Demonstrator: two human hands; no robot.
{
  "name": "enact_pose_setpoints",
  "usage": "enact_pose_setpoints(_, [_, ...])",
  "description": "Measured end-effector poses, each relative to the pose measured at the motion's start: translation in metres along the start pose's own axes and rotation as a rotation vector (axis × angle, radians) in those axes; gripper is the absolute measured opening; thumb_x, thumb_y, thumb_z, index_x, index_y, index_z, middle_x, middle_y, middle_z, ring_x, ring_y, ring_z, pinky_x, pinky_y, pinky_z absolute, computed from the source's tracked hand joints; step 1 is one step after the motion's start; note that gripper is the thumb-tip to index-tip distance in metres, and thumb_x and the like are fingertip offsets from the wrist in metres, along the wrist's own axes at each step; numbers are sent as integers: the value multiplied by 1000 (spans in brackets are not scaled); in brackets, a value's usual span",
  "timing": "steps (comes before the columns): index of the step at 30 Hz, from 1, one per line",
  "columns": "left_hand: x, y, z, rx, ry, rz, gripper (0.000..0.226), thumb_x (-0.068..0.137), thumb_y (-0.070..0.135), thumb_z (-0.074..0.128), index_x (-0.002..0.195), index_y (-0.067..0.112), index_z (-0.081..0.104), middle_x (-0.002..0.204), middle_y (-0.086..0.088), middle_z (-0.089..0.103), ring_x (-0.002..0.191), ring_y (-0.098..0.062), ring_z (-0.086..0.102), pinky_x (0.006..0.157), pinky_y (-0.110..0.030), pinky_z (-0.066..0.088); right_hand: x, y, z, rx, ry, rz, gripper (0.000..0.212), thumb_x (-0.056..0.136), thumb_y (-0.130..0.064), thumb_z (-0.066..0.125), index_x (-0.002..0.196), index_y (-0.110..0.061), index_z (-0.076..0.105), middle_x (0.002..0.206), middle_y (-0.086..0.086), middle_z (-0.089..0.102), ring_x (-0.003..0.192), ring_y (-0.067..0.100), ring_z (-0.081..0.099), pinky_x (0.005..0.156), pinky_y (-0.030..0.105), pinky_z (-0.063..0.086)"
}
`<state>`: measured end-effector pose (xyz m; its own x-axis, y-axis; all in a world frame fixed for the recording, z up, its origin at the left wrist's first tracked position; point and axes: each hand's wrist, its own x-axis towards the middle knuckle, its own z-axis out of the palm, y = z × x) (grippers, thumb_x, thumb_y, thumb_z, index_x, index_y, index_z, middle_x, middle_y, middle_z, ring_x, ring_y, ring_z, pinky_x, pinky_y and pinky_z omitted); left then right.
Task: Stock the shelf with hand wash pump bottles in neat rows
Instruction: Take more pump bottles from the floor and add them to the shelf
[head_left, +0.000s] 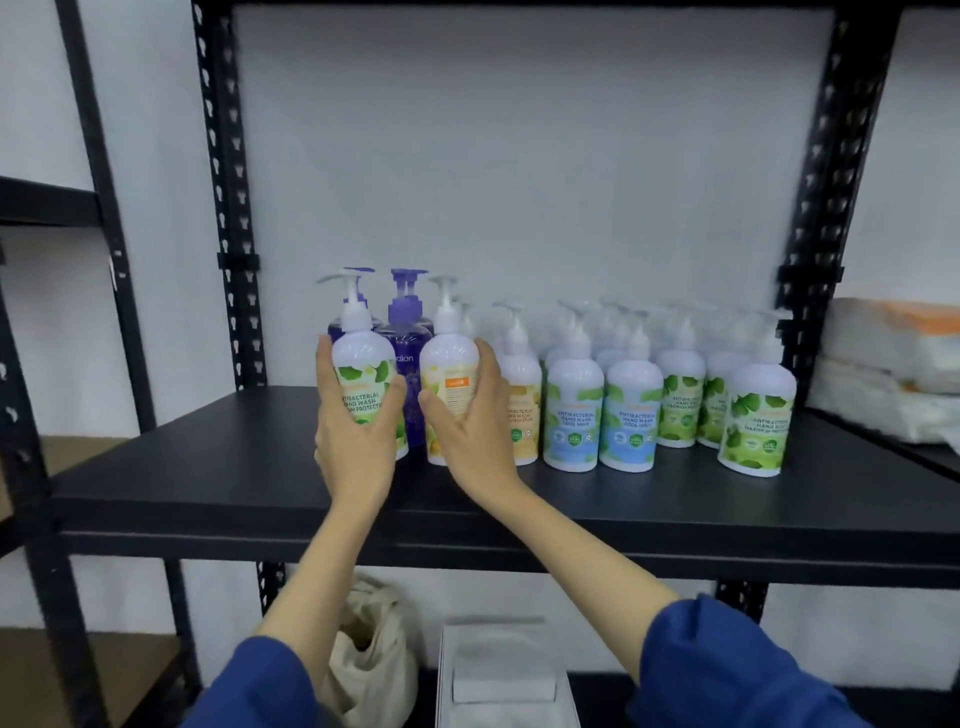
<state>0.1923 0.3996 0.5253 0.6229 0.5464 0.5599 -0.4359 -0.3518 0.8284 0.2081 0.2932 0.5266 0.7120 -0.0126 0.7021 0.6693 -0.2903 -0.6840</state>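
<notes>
On the black shelf (208, 483) my left hand (353, 441) grips a white pump bottle with a green label (361, 364). Beside it, my right hand (467, 431) grips a white pump bottle with a yellow label (448, 364). Both bottles stand upright at the left end of the group, close to each other. Behind them stand two purple pump bottles (408, 332). To the right, several more white pump bottles stand in rows: a yellow-labelled one (522, 400), blue-labelled ones (574, 410) and green-labelled ones (756, 415).
Black perforated uprights (228, 208) frame the shelf on both sides. Folded white packs (893, 358) lie on the neighbouring shelf at the right. Below the shelf sit a cloth bag (374, 649) and a white box (504, 675). The shelf's left part and front strip are bare.
</notes>
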Motion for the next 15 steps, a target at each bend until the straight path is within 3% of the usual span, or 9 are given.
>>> enact_pose_setpoints(3, [4, -6, -1, -18, -27, -4, 74, 87, 43, 61, 144, 49, 15, 119, 14, 53, 112, -19, 54, 90, -34, 41, 5, 6, 8, -79, -43, -9, 73, 90, -35, 59, 147, -27, 14, 139, 3, 29, 117, 7, 27, 100, 30, 30])
enact_pose_setpoints(8, [9, -13, -2, -46, 1, -25, 74, 87, 43, 61, 145, 47, 15, 127, 7, 54, 110, -18, 54, 86, -31, 39, 13, 13, 16, -178, -70, 11, 73, 90, -36, 57, 146, -23, 12, 137, 8, 29, 122, 23, 32, 103, 45, 35])
enact_pose_setpoints(15, [6, -12, -3, -4, -10, -21, 76, 86, 46, 61, 145, 48, 14, 130, 6, 52, 112, -17, 52, 87, -30, 36, 12, 14, 20, -193, -101, 90, 79, 89, -29, 61, 145, -14, 9, 141, 12, 24, 127, 25, 30, 107, 40, 31])
